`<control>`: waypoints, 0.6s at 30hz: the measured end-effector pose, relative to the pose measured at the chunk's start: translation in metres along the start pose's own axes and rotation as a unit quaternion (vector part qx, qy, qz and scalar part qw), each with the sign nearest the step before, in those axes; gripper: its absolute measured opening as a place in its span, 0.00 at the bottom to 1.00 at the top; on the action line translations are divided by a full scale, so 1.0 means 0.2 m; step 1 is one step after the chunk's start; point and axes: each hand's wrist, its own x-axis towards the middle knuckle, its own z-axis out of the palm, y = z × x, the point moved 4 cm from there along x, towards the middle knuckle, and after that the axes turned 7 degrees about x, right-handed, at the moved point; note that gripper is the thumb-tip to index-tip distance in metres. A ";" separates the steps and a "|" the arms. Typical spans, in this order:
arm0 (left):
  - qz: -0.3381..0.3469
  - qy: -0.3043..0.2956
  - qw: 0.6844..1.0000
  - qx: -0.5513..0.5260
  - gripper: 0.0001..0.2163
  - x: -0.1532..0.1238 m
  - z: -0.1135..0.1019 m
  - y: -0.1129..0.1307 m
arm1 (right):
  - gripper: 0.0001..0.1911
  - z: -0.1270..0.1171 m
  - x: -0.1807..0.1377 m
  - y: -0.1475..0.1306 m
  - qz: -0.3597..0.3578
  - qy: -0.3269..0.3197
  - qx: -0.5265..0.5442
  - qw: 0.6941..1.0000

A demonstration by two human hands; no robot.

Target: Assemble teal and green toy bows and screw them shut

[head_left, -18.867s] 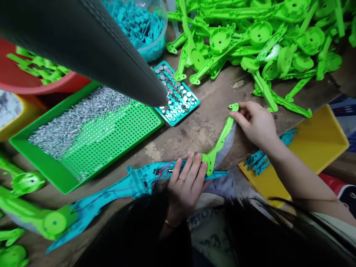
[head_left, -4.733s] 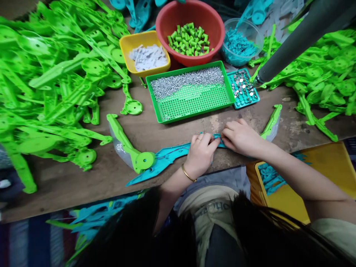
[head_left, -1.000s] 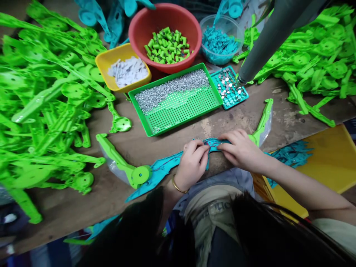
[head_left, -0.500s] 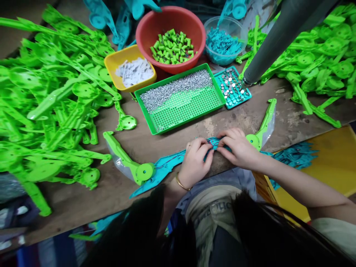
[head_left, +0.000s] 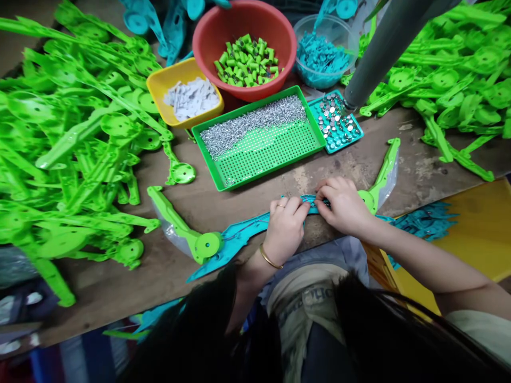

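A long teal plastic toy body (head_left: 239,236) lies along the near edge of the wooden table (head_left: 247,191), with thin wires running over it. A green arm (head_left: 175,223) is joined at its left end and another green arm (head_left: 383,173) at its right. My left hand (head_left: 285,229) is curled, its fingertips pressed on the teal body's middle. My right hand (head_left: 345,205) is curled too, pinching the same spot from the right. The fingertips of both hands nearly meet.
Behind my hands sit a green tray of small metal screws (head_left: 259,135), a teal tray of button cells (head_left: 337,122), a yellow tub (head_left: 183,98), a red bowl (head_left: 243,48) and a clear tub of teal bits (head_left: 321,50). Green part heaps (head_left: 72,138) flank both sides. A yellow bin (head_left: 471,234) stands right.
Both hands stay on the middle of the teal body, with only small finger shifts. The view has drifted slightly.
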 end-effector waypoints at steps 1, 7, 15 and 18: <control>0.003 -0.005 1.000 0.002 0.14 0.00 0.00 0.00 | 0.08 0.00 0.01 0.00 0.003 -0.008 -0.011 1.000; 0.005 -0.009 1.000 -0.004 0.13 0.00 -0.01 0.00 | 0.10 -0.04 0.00 0.02 -0.007 -0.037 0.026 0.999; -0.006 -0.003 0.996 -0.087 0.12 -0.01 -0.06 -0.04 | 0.10 -0.10 -0.16 0.12 -0.059 0.047 0.049 0.996; 0.003 -0.011 0.997 -0.071 0.11 0.00 -0.06 -0.03 | 0.11 -0.07 -0.18 0.10 -0.085 0.064 0.022 0.994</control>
